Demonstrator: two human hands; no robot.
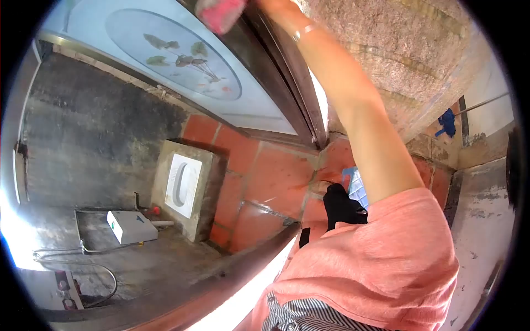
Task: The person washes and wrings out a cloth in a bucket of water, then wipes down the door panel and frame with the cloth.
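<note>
My right arm stretches up across the view to the top edge, with a bracelet [305, 31] at the wrist. My right hand [271, 5] is mostly cut off there, its fingers out of frame or hidden. At its far side is a pink cloth or sponge-like piece [222, 15], blurred, which it appears to hold against the top of the dark door frame [265, 49]. Beside it is the pale blue door panel [182, 55] with an oval picture of leaves. My left hand does not show.
A white squat toilet [190, 196] is set in a raised concrete block. A white cistern box [131, 227] and pipes are on the grey wall. Red tiles [279, 176] cover the floor. A rough stone wall [386, 49] stands right of the door; a blue-white object [358, 187] lies below.
</note>
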